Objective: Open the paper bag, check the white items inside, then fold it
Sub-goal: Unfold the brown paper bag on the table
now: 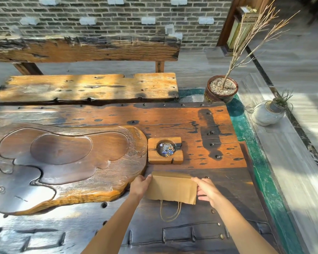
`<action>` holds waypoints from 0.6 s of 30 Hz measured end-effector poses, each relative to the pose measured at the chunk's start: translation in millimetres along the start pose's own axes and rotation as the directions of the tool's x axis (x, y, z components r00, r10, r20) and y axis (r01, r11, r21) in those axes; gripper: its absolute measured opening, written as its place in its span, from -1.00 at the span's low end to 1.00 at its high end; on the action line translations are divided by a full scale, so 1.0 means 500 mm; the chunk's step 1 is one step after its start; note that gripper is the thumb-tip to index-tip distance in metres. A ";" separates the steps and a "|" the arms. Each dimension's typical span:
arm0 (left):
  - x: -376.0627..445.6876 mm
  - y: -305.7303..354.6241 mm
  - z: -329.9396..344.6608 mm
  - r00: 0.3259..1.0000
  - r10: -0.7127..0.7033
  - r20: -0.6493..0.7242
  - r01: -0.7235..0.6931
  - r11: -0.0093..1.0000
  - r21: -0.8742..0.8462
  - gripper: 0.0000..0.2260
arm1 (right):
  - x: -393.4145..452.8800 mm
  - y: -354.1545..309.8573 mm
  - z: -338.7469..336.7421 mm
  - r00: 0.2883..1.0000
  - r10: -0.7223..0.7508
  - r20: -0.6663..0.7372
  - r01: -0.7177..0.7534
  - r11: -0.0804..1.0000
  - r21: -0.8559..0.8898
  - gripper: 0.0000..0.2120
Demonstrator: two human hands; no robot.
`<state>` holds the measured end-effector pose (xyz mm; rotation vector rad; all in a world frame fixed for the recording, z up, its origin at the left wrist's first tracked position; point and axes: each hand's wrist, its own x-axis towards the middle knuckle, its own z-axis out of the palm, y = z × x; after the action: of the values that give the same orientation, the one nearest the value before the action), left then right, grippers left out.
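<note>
The left hand has its fingers curled against the left edge of the flat brown paper bag, thumb on top, pinching that side. The right hand mirrors it at the bag's three o'clock edge, thumb on the upper corner and fingers spread loosely beneath, so both hands have hold of the bag. It lies flattened on the dark studded wooden table, its twine handle trailing toward six o'clock. At twelve o'clock from the bag sits a square wooden ashtray; at nine o'clock, a carved wooden tea tray.

The bag looks closed and flat, with no white items showing. I cannot tell whether opening has yet to begin or folding is underway. No print or label can be read on the bag.
</note>
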<state>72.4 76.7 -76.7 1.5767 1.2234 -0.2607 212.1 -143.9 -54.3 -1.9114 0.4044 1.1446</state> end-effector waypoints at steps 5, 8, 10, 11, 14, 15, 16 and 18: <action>-0.014 -0.009 -0.002 0.999 -0.045 0.026 0.047 0.994 -0.101 -0.73 | -0.008 0.006 0.002 1.000 0.003 0.007 -0.003 1.000 0.000 -0.64; -0.027 -0.008 -0.001 0.996 -0.065 0.056 0.072 0.989 -0.133 -0.78 | -0.014 0.010 0.004 1.000 0.018 0.009 -0.017 1.000 -0.015 -0.71; -0.030 -0.010 -0.001 0.994 -0.079 0.070 0.089 0.984 -0.156 -0.79 | -0.016 0.014 0.006 1.000 0.029 0.003 -0.029 1.000 -0.007 -0.81; -0.029 -0.014 0.000 0.993 -0.089 0.072 0.100 0.980 -0.169 -0.77 | -0.017 0.017 0.007 1.000 0.029 -0.007 -0.029 1.000 -0.005 -0.87; -0.034 -0.022 0.003 0.992 -0.103 0.072 0.116 0.971 -0.210 -0.68 | -0.023 0.024 0.008 0.999 0.022 -0.026 -0.022 1.000 -0.011 -0.93; -0.036 -0.023 0.004 0.992 -0.103 0.067 0.115 0.971 -0.210 -0.68 | -0.027 0.026 0.008 0.999 0.018 -0.027 -0.019 1.000 -0.017 -0.93; -0.040 -0.024 0.005 0.993 -0.101 0.065 0.112 0.972 -0.208 -0.69 | -0.031 0.028 0.007 1.000 0.015 -0.027 -0.016 1.000 -0.019 -0.92; -0.042 -0.027 0.005 0.992 -0.103 0.079 0.117 0.972 -0.205 -0.72 | -0.035 0.034 0.004 0.999 0.008 -0.034 -0.008 1.000 -0.021 -0.89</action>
<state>53.1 61.5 -71.1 1.3111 1.2454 -0.2462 190.9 -154.5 -48.8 -1.9513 0.4205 1.1268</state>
